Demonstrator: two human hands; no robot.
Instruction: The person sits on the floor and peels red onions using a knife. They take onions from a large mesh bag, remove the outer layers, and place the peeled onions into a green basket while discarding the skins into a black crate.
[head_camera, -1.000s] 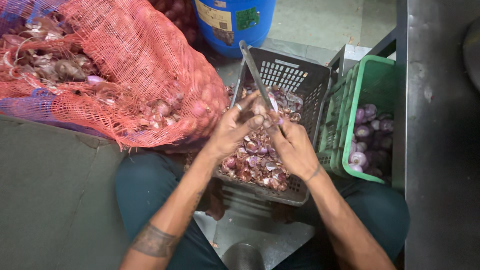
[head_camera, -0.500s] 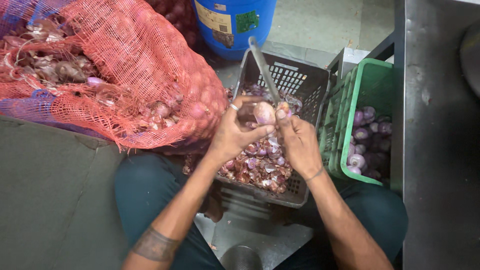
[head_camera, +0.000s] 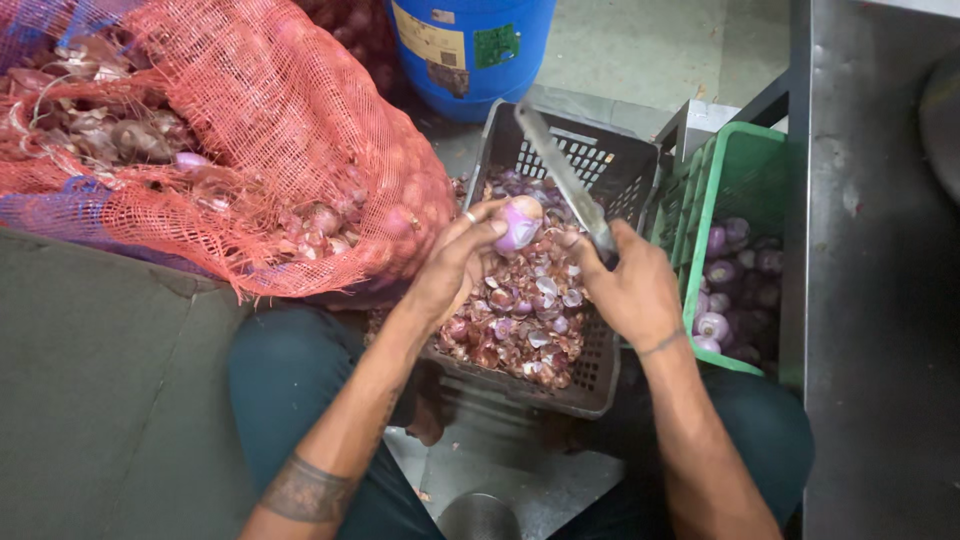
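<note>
The left hand (head_camera: 455, 265) has its fingers closed around a partly peeled red onion (head_camera: 520, 225), held just above a dark grey plastic crate (head_camera: 600, 385) whose bottom is covered in purple onion skins (head_camera: 520, 320). Just to the right of that grip, the right hand (head_camera: 630, 290) is clamped on the handle of a long knife (head_camera: 562, 180), its blade slanting up and away past the onion, seemingly close beside it though contact is hard to judge. Further right of the knife hand stands a green crate (head_camera: 745, 165) holding peeled onions (head_camera: 725, 290), while left of the onion grip lies a bulging red mesh sack (head_camera: 260, 130), with a blue barrel (head_camera: 470, 50) beyond.
</note>
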